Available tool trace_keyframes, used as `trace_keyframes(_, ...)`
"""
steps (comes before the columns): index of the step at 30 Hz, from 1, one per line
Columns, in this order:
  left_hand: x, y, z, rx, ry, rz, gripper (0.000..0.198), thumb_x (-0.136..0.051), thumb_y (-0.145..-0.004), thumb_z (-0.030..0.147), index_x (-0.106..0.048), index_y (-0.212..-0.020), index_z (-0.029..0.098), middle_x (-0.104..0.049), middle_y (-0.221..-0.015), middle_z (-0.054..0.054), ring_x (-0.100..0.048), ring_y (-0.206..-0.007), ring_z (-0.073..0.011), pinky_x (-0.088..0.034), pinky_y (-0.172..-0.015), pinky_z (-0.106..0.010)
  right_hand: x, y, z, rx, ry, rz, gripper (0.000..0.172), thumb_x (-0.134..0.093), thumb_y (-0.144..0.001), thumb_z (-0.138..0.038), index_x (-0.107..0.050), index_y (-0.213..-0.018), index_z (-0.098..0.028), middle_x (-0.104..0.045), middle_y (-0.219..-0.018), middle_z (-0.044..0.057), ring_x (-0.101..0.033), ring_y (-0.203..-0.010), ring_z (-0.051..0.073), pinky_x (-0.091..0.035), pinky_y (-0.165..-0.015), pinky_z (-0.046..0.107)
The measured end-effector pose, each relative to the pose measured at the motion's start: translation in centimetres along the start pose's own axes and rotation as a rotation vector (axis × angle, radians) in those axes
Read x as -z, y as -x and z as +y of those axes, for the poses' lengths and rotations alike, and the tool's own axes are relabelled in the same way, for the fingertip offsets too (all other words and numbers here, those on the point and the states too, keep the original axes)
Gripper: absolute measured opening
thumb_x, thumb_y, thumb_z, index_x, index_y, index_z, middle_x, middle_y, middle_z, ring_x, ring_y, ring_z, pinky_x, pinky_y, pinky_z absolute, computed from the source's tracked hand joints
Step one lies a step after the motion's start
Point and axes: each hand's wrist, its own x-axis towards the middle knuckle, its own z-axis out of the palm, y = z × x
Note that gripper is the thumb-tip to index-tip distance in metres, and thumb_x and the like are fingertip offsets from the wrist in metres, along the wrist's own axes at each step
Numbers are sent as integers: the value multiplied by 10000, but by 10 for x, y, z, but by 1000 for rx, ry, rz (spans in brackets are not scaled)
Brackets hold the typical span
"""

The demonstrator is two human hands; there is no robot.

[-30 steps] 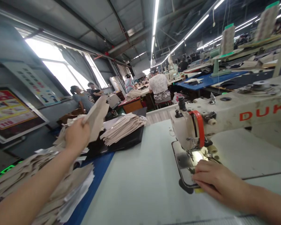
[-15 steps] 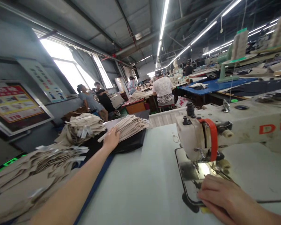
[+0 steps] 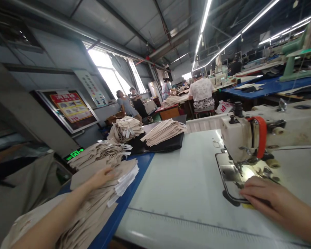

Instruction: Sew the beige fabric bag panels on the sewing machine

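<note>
My left hand (image 3: 102, 178) lies on the beige fabric pieces (image 3: 128, 167) stacked at the left, some with white strips along their edge. Its fingers look stretched out over the top piece, not gripping it. By the needle plate (image 3: 229, 173) of the sewing machine (image 3: 235, 136), my right hand (image 3: 265, 195) is closed, thumb and fingers pressed together. Something small and dark shows at its fingertips, too unclear to name. A fanned bundle of beige pieces (image 3: 166, 132) rests on a black surface beyond the table, apart from both hands.
Another beige bundle (image 3: 125, 128) is heaped farther back on the left. A blue surface (image 3: 129, 188) runs beside the pale sewing table (image 3: 176, 183), which has a ruler marking near its front edge. A seated person (image 3: 201, 90) and other people are farther off.
My left hand has left the far bundle and come back onto the nearer stack at the left. The view has turned left. My right hand stays by the needle plate.
</note>
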Motion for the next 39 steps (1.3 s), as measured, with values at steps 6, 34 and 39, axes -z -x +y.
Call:
trace_keyframes(6,-26,8,-4,-108,-57,-210,374,-672,-620,239,-733,-982,171,-762,-1070,-60,-684,-1078,-280,-511,-990,-331,-1,0,2,-14,0,49,282,-474,-989,-321,-744,-940,-256,-700,-895,61,-684,-813,189,-562,-724,279)
trace_keyframes(34,-23,18,14,-129,-352,-124,316,-585,-848,103,-691,-1121,222,-738,-1113,-79,-675,-1077,-247,-493,-955,-384,-11,9,12,127,160,152,215,-575,-918,-329,-767,-1013,-314,-758,-965,47,-737,-857,227,-626,-751,299)
trace_keyframes(39,-27,13,9,-146,-320,-145,226,-631,-939,307,-670,-1100,153,-691,-1155,-75,-644,-1092,-249,-491,-975,-469,-15,-24,-48,389,183,37,387,-590,-887,-271,-668,-1252,-373,-735,-1165,35,-714,-1018,280,-617,-861,395)
